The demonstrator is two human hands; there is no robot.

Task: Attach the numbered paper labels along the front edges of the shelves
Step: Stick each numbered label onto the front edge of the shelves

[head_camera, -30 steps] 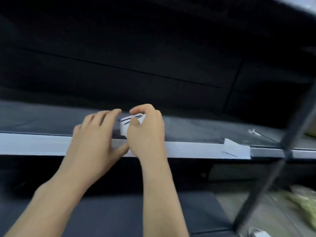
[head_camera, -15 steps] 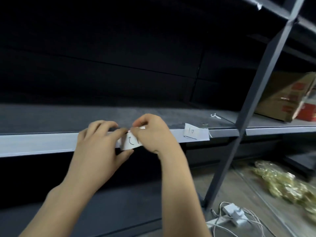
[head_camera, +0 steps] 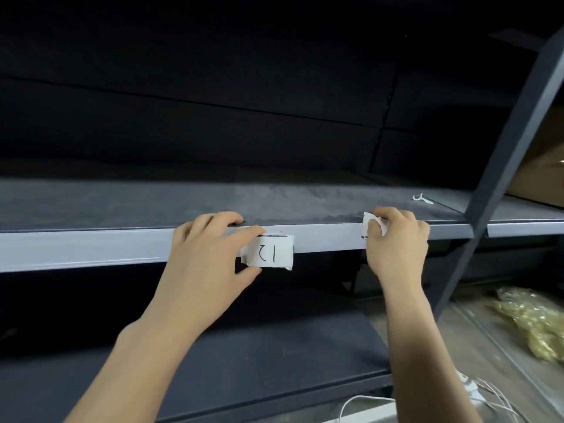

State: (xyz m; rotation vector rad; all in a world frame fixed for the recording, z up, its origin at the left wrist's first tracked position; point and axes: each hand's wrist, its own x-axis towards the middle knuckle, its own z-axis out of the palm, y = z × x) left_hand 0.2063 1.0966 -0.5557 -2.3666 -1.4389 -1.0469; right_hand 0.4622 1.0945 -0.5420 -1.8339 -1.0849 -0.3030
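Looking across my feed, I see the long dark grey metal shelf spanning the middle of the frame, its pale grey front edge facing me. A dark grey slanted upright post cuts down the right side, and a lower dark shelf fills the bottom centre. My left hand sits at centre frame, fingers hooked over the shelf lip, forefinger above and thumb below pinching the left end of a white rectangular paper label. The label lies against the front edge, its handwritten "12" upside down. My right hand, right of centre, curls round crumpled white paper slips at the same edge. A small white plastic floss pick lies on the shelf beyond it.
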